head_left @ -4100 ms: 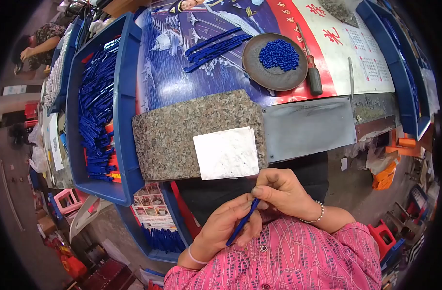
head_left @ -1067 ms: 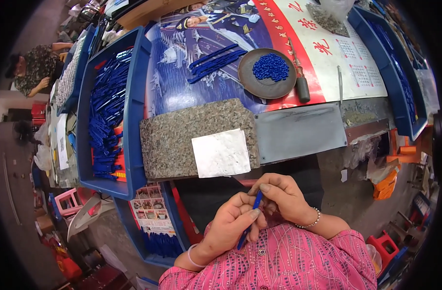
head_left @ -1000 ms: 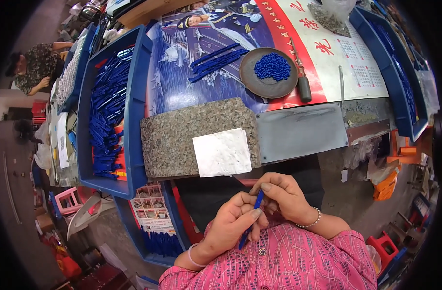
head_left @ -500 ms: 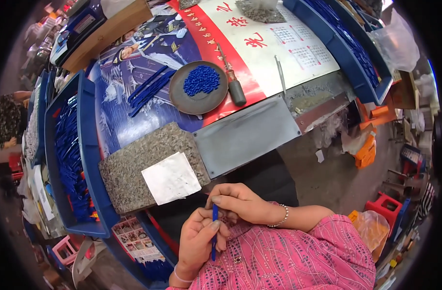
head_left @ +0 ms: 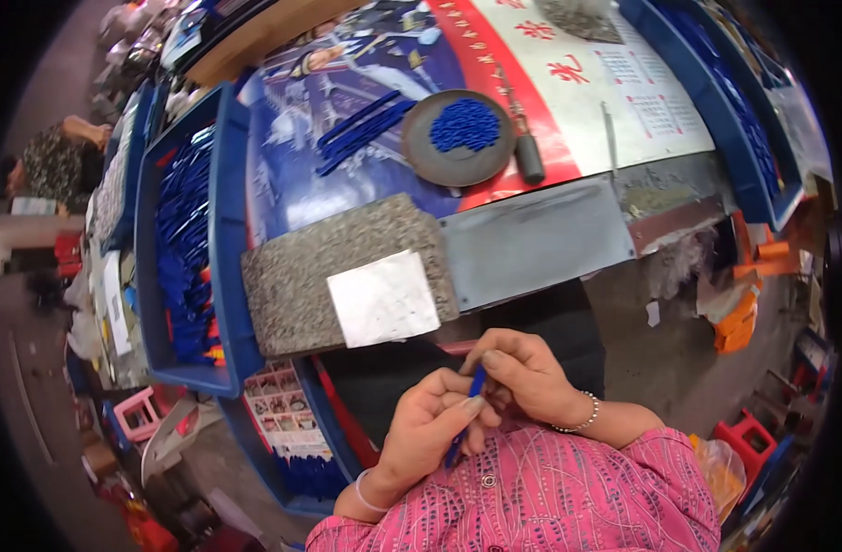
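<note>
In front of my pink shirt, a slim blue stick is held by both hands and leans to the right at its top. Thumb and fingers of my left hand close on its middle. My right hand pinches the upper end, and the fingertips hide what sits there. Beyond my hands, a white paper lies on a speckled stone slab. A round dark dish holds small blue pellets. Several similar blue sticks lie left of the dish.
A blue bin of blue pieces stands left; another blue bin is at far right. A screwdriver lies beside the dish, near a grey metal plate. A lower bin sits by my left arm. Another person is at far left.
The view has turned, so the table and my hands sit further right in it. The blue stick tilts more than before, and both hands keep hold of it.
</note>
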`<state>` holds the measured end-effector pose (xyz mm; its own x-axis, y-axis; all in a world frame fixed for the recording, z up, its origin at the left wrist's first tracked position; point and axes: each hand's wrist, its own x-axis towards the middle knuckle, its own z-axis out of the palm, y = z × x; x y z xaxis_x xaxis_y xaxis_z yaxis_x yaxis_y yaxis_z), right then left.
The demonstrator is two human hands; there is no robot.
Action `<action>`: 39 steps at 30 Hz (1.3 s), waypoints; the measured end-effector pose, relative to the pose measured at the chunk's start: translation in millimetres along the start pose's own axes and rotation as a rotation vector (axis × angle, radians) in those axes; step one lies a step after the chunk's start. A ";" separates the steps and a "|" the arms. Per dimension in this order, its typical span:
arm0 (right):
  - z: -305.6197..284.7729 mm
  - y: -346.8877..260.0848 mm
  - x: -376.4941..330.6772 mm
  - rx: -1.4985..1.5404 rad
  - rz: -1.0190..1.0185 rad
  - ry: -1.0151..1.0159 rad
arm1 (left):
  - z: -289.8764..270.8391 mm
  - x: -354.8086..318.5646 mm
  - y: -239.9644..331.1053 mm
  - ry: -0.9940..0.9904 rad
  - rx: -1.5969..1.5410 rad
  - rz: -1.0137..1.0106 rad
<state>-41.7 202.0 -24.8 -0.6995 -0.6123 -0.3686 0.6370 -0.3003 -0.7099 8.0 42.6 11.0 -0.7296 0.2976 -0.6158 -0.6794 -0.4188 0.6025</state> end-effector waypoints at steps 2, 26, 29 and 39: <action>1.7 0.0 0.0 0.015 0.022 0.036 | 0.2 -1.2 0.5 0.014 0.015 0.000; 21.0 14.4 22.3 -0.052 0.081 0.014 | -28.8 -8.6 -6.0 0.009 -0.177 0.031; 25.4 16.9 25.3 -0.060 0.097 0.002 | -35.4 -10.3 -6.0 -0.006 -0.229 0.023; 27.7 24.1 32.3 -0.168 0.106 0.014 | -44.7 -16.7 -6.8 0.090 -0.036 0.061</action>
<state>-40.0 154.7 -37.2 -0.6363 -0.6237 -0.4539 0.6452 -0.1077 -0.7564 28.4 2.2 -5.5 -0.7582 0.1933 -0.6228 -0.6298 -0.4648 0.6224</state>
